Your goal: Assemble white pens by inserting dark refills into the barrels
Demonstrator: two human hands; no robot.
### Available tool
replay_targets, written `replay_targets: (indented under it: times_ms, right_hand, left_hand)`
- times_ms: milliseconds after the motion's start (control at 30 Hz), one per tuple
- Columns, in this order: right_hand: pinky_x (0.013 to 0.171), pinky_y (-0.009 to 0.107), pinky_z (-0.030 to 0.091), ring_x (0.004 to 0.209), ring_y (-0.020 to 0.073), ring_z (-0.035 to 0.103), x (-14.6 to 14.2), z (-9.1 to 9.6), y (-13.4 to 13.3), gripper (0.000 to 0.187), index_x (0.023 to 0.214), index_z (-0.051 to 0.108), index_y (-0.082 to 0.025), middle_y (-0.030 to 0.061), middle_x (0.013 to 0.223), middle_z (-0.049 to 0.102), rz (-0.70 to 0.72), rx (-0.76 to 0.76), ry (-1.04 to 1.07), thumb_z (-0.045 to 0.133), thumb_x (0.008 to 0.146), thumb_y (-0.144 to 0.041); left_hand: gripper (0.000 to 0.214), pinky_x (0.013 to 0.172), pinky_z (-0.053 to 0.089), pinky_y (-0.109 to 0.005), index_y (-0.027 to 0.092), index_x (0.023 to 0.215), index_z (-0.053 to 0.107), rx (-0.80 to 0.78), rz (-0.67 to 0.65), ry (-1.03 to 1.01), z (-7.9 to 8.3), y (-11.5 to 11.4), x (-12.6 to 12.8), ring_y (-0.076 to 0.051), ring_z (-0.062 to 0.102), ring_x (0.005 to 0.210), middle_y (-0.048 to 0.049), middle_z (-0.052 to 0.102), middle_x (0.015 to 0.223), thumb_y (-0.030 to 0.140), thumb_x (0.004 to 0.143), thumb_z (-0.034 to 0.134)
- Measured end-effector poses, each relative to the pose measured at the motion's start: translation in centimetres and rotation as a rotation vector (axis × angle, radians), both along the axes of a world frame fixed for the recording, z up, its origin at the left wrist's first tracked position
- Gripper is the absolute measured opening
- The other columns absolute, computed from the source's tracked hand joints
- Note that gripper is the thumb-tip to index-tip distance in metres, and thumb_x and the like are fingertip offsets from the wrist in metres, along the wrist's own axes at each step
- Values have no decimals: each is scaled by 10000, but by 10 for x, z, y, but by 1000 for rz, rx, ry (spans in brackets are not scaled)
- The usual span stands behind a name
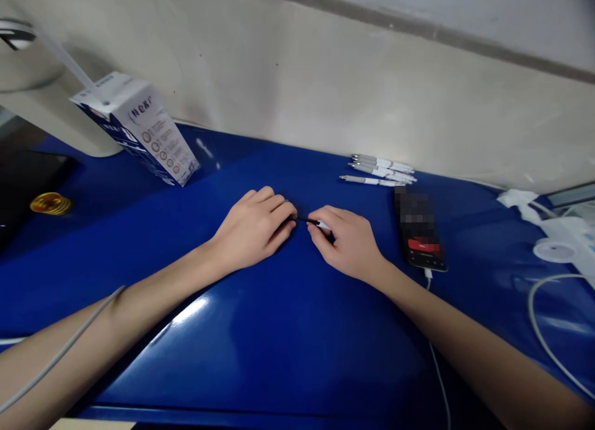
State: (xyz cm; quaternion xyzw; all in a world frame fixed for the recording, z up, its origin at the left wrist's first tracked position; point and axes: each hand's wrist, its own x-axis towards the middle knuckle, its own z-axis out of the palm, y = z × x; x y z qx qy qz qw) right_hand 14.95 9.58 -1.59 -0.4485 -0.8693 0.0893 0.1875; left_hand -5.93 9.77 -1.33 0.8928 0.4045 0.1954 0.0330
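Observation:
Just above the blue tabletop (pixel 279 331), my two hands face each other near the middle of the view. My right hand (pixel 348 241) is closed around a white pen barrel (pixel 324 226), and a thin black shaft sticks out of it to the left. That shaft reaches the fingertips of my left hand (pixel 263 225), which pinch a small dark pen part (pixel 292 217) mostly hidden by the fingers. Whether the two parts are joined I cannot tell. Several white pens (pixel 379 170) lie side by side near the wall, beyond my right hand.
To the right lies a phone (pixel 421 232) with a white cable (pixel 437 368) plugged in. A drink carton (pixel 144 132) with a straw stands at the left, near a gold coil (pixel 51 203) and a black object (pixel 32 182). White cables and a power strip (pixel 571 238) occupy the far right.

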Motion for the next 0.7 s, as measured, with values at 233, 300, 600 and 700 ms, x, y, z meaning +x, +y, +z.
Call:
replay_targets:
  times_ms: [233, 300, 600, 700]
  right_hand:
    - [677, 267, 361, 713, 137, 555, 0, 0, 0, 145, 900, 594, -204, 2, 760, 610, 4, -7, 9, 453, 912, -237]
    - [679, 268, 363, 713, 137, 554, 0, 0, 0, 144, 896, 594, -204, 4, 760, 611, 3, -3, 14, 453, 911, -234]
    - [646, 257, 381, 705, 135, 558, 3, 0, 1, 109, 919, 572, -202, 14, 820, 630, 3, -45, 109, 465, 897, -193]
    - [629, 254, 384, 687, 133, 555, 3, -1, 0, 107, 935, 571, -202, 21, 836, 630, 6, -33, 134, 471, 897, -206]
  left_hand:
    - [238, 711, 376, -345, 168, 1012, 615, -14, 12, -2, 0, 0, 0, -219, 493, 854, -68, 618, 884, 287, 948, 419]
    - [242, 711, 375, -344, 168, 1012, 613, -12, 14, 6, 0, 0, 1, -217, 491, 852, -68, 618, 883, 293, 953, 414]
    - [271, 714, 384, -330, 163, 984, 598, -11, 10, -29, 1, 0, 0, -202, 505, 838, -64, 637, 860, 311, 983, 371]
    - [296, 717, 387, -329, 164, 982, 603, -22, -8, -30, 1, 0, -1, -199, 514, 839, -60, 642, 859, 354, 983, 376]
